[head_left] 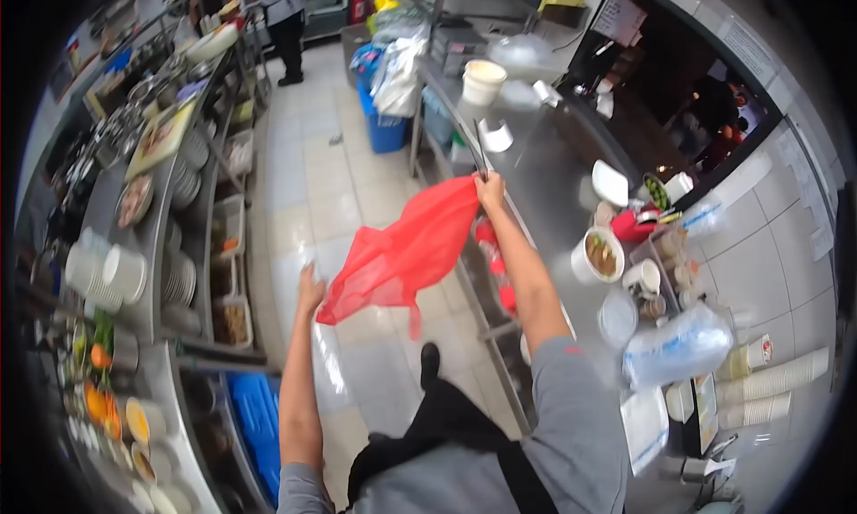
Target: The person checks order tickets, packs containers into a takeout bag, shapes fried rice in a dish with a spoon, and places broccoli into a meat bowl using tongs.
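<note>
A thin red plastic bag (402,242) is stretched in the air between my hands, over the aisle floor. My right hand (489,191) is closed on its upper right corner, beside the steel counter's edge. From the same hand a slim dark tool (479,146) points up; its kind is not clear. My left hand (310,289) is closed at the bag's lower left end, thumb upward, lower than the right. The bag's loose edge hangs down in the middle.
On the right steel counter (571,219) stand a bowl of food (600,255), a white tub (483,81) and clear plastic bags (678,344). Stacked containers (125,273) and a cutting board (161,139) line the left. A blue bin (382,121) and a person (281,23) are ahead.
</note>
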Action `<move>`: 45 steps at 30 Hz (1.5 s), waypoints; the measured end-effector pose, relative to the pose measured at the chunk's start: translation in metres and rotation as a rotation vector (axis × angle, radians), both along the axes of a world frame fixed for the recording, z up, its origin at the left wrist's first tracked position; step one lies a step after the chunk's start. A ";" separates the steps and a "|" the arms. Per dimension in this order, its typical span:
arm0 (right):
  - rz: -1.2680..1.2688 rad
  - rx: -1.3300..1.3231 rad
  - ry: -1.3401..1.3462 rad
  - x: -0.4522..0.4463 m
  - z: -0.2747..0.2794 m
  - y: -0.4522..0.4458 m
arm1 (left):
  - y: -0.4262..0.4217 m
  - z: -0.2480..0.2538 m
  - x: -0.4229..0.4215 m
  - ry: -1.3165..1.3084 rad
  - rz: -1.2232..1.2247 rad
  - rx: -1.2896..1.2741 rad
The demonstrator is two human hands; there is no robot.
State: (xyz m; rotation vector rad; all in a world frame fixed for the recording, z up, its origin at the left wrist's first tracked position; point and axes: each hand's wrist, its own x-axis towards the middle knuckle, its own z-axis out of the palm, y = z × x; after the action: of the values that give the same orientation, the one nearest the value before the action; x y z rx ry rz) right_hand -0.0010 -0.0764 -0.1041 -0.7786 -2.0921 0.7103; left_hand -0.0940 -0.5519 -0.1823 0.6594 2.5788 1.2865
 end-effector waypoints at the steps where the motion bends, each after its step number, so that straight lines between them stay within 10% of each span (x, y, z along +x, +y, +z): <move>1: 0.007 -0.154 0.081 0.002 0.019 0.004 | 0.076 0.038 -0.012 0.119 -0.100 0.129; 7: -0.074 -0.193 0.435 0.026 0.015 0.065 | 0.494 0.070 -0.070 -0.128 -0.204 0.578; 11: -0.154 -0.455 0.514 0.040 -0.014 0.091 | 0.565 0.060 -0.032 0.358 -0.292 -0.147; 16: -0.190 -0.548 0.493 0.044 -0.029 0.087 | 0.579 0.082 -0.022 0.767 -0.271 -0.146; 20: -0.204 -0.524 0.452 0.044 -0.011 0.082 | 0.620 0.079 -0.048 0.387 -0.575 -0.017; 24: -0.264 -0.477 0.410 0.044 -0.013 0.079 | 0.647 0.073 -0.042 0.872 -0.661 -0.080; 33: -0.683 -0.585 0.511 0.004 0.009 0.094 | 0.711 0.092 -0.041 0.488 -1.221 -0.003; 40: -0.835 -0.659 0.337 -0.035 -0.009 0.112 | 1.037 0.115 -0.010 -0.318 -1.312 0.539; 43: -0.894 -0.661 0.247 -0.041 -0.020 0.115 | 1.151 0.187 0.012 -0.087 -1.279 0.295; 45: -0.949 -0.729 0.272 -0.046 -0.036 0.111 | 1.238 0.190 0.026 0.121 -1.280 0.650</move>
State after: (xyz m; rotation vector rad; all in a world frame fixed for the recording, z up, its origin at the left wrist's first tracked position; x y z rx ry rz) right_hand -0.0466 0.0350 -0.1401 -1.7716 -0.9705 0.9315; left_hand -0.0679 0.6864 0.0076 2.0238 1.1096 1.4393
